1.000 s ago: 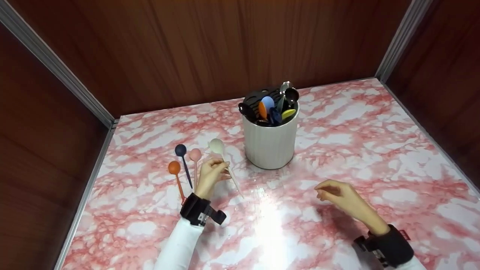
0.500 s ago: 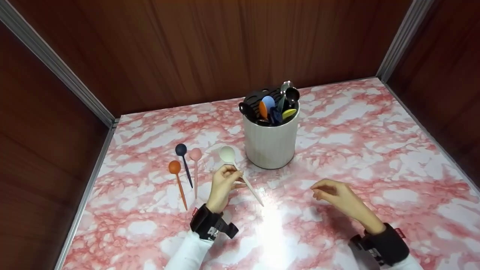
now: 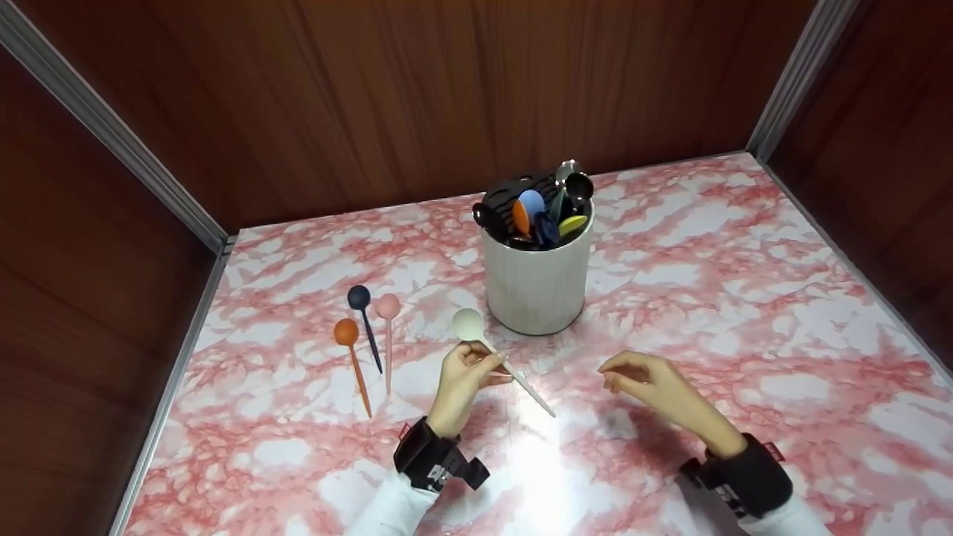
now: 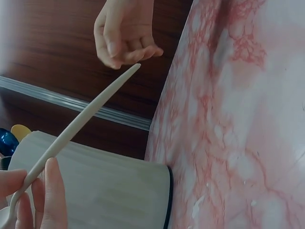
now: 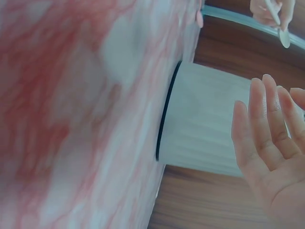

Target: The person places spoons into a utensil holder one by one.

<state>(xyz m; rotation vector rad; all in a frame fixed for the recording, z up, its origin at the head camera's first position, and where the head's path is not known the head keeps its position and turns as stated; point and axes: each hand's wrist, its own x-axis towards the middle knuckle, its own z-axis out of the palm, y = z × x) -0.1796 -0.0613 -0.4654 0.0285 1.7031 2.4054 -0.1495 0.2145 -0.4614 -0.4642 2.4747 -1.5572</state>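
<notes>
Farthest left of the pot (image 3: 534, 290), on the side nearer the person, an orange spoon (image 3: 346, 332) lies on the table (image 3: 707, 298). A dark blue spoon (image 3: 359, 297) comes next, and then a pink spoon (image 3: 388, 306), closer to the pot than the other two. All three lie with their bowls pointing away from the person.

In front of the pot and a little to its left, the person's left hand (image 3: 461, 380) holds a white spoon (image 3: 469, 325) clear of the table. Thumb and fingers pinch the handle nearer the bowl than the tip. The bowl is just beside the pot's lower left side, and the thin handle slants down to the right, towards the person.

The white spoon looks light and stiff, probably plastic, and unlikely to break. Its surface seems smooth, so the slim handle could roll between fingertips if pinched loosely. The wide bowl probably carries most of the weight, which makes the neck a steady place to hold; a grip near the tip would likely let the bowl dip.

The pot stands upright with mixed utensils (image 3: 530, 212) crowded in its mouth. To its right and nearer the person, the right hand (image 3: 648, 380) holds nothing; its fingers are slightly bent, with small gaps between them.
</notes>
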